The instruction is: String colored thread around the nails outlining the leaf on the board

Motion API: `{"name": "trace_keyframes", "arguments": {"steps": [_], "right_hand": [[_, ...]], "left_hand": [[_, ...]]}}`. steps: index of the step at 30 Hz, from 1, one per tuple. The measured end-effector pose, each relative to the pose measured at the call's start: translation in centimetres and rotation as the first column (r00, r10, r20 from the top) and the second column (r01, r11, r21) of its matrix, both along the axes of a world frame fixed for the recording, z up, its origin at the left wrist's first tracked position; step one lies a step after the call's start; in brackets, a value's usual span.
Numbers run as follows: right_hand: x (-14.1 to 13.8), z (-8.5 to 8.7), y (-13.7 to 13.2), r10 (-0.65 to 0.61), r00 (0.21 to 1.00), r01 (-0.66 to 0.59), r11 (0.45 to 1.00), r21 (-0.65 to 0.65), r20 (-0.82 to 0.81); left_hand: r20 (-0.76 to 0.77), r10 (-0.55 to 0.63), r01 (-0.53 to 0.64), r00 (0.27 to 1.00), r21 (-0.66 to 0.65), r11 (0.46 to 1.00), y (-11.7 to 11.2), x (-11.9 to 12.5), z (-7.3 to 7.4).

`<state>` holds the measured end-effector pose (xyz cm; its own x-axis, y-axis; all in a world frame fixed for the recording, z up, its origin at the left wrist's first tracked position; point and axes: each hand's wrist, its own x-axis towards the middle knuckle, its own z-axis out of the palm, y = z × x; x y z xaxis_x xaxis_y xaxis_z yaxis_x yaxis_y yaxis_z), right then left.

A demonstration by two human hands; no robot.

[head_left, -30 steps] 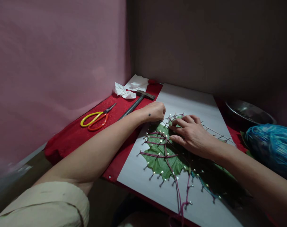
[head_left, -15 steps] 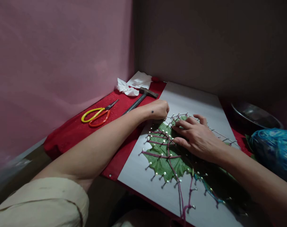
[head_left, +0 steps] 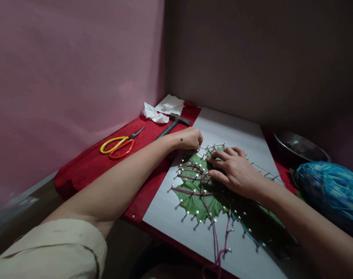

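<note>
A green leaf [head_left: 193, 195] lies on a white board [head_left: 222, 124], ringed by small nails with maroon yarn [head_left: 190, 191] strung between them. My right hand [head_left: 236, 170] lies flat on the leaf with fingers stretched out, pressing it near the upper nails. My left hand [head_left: 189, 138] is curled closed at the leaf's upper left edge by the nails; what its fingers pinch is hidden. Maroon yarn trails off the board's near edge.
Yellow and orange scissors [head_left: 119, 143] and a hammer [head_left: 172, 124] lie on the red cloth [head_left: 89, 162] at left, with crumpled white tissue [head_left: 161, 108] behind. A metal bowl [head_left: 298, 147] and a blue yarn ball [head_left: 330, 190] sit at right. Walls close in behind and left.
Both hands stay at the leaf's upper edge; the right fingers shifted slightly over the nails. The view itself moved a little.
</note>
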<state>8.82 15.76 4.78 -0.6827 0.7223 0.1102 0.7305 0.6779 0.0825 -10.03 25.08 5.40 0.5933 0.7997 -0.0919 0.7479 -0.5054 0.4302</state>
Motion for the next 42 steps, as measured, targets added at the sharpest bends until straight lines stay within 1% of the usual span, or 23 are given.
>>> {"name": "trace_keyframes", "arguments": {"steps": [3,7,11,13,16,19,22,25,27,28,29,32,33,35,38,42], "right_hand": [[-0.1,-0.1,0.0,-0.028,0.998,0.029,0.999,0.018,-0.058],[-0.4,-0.3,0.0,-0.041,0.997,0.044,0.998,0.041,-0.061],[-0.6,-0.7,-0.3,-0.039,0.998,0.042,0.997,0.064,-0.048],[-0.7,-0.8,-0.5,-0.037,0.999,0.04,0.996,0.074,-0.039],[-0.8,-0.8,-0.6,-0.032,0.999,0.033,0.996,0.082,-0.013],[-0.9,-0.8,-0.6,-0.017,1.0,0.016,0.998,0.066,0.003],[-0.8,-1.0,-0.5,-0.01,1.0,0.01,0.999,0.045,-0.001],[-0.8,-1.1,-0.4,-0.029,1.0,0.029,0.999,0.033,-0.003],[-0.7,-1.1,-0.4,-0.044,0.999,0.044,0.999,0.024,-0.003],[-0.8,-1.0,-0.4,-0.048,0.999,0.048,0.999,0.018,-0.005],[-0.8,-1.0,-0.4,-0.048,0.999,0.048,0.999,0.01,-0.007],[-0.7,-0.8,-0.5,-0.044,0.999,0.044,0.999,-0.008,-0.017],[-0.7,-0.8,-0.5,-0.041,0.999,0.041,0.999,-0.01,-0.024],[-0.7,-0.8,-0.5,-0.039,0.999,0.039,0.999,-0.013,-0.034],[-0.6,-0.8,-0.5,-0.043,0.998,0.042,0.999,-0.012,-0.042],[-0.8,-0.6,-0.5,-0.068,0.995,0.069,0.997,0.015,-0.073]], "left_hand": [[-0.003,-0.015,0.015,1.0,0.021,1.0,0.0,-0.1,0.1],[0.01,-0.042,0.041,0.999,0.048,0.998,-0.1,-0.2,0.3],[0.0,-0.12,0.118,0.993,0.141,0.983,-0.5,-0.4,0.9],[-0.035,-0.172,0.175,0.985,0.186,0.967,-0.8,-0.5,1.2],[-0.141,-0.257,0.286,0.956,0.253,0.924,-1.7,-0.3,1.6],[-0.244,-0.303,0.368,0.921,0.296,0.881,-2.8,0.1,1.6],[-0.259,-0.34,0.411,0.904,0.302,0.86,-3.5,0.7,1.4],[-0.219,-0.4,0.454,0.89,0.353,0.818,-3.2,1.2,1.1],[-0.171,-0.397,0.431,0.902,0.424,0.796,-2.6,1.3,0.7],[-0.145,-0.377,0.4,0.915,0.45,0.799,-2.2,1.3,0.5],[-0.115,-0.335,0.349,0.935,0.455,0.819,-1.9,1.3,0.2],[-0.058,-0.141,0.153,0.988,0.353,0.923,-0.8,1.5,-0.4],[-0.057,-0.079,0.092,0.995,0.307,0.947,-0.5,1.5,-0.6],[-0.073,0.013,0.004,0.997,0.235,0.972,0.0,1.4,-0.7],[-0.116,0.071,-0.056,0.991,0.127,0.99,0.4,0.9,-0.2],[-0.174,0.068,-0.067,0.982,0.013,0.998,0.1,0.1,0.8]]}}
